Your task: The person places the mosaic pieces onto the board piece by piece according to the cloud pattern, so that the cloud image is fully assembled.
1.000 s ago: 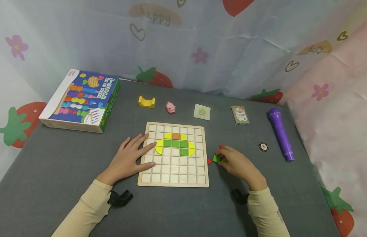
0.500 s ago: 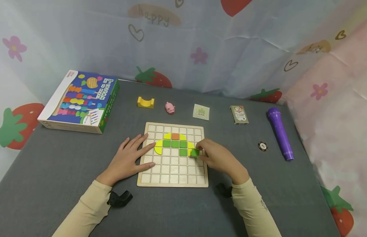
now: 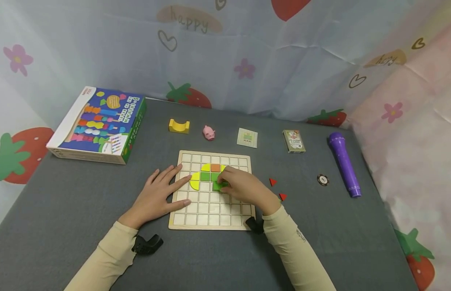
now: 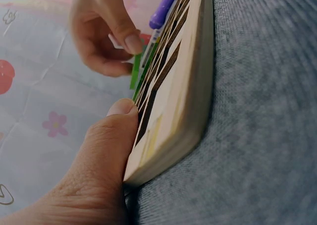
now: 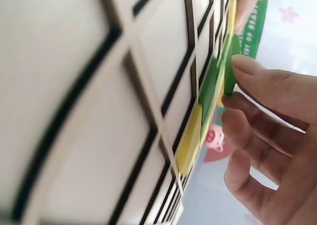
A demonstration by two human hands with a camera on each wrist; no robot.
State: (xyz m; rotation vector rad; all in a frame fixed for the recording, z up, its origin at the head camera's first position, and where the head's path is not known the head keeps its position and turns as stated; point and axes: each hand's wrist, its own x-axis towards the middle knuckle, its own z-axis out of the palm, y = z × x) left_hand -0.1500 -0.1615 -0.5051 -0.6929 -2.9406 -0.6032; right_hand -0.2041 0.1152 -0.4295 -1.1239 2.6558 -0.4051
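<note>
A wooden grid board (image 3: 210, 210) lies on the grey table and carries a patch of yellow, green and orange tiles (image 3: 207, 174). My left hand (image 3: 163, 190) lies flat, fingers straight, on the board's left edge; in the left wrist view its thumb (image 4: 111, 131) presses the board's rim (image 4: 190, 86). My right hand (image 3: 225, 184) is over the board's middle and pinches a green square tile (image 3: 219, 186) against the grid, just below the placed tiles. The right wrist view shows the fingertips (image 5: 247, 66) on that green tile (image 5: 229, 71), next to a yellow tile (image 5: 190, 138).
Two red triangles (image 3: 272, 182) (image 3: 282, 197) lie right of the board. Behind it stand a yellow arch block (image 3: 179, 125), a pink pig (image 3: 209, 132), a card (image 3: 248, 137) and a card deck (image 3: 294, 141). A toy box (image 3: 98, 123) sits far left; a chip (image 3: 322, 179) and a purple microphone (image 3: 344, 163) sit right.
My right hand carried the green tile from the table right of the board leftward onto the board's middle, uncovering the red triangles. The left hand has not moved.
</note>
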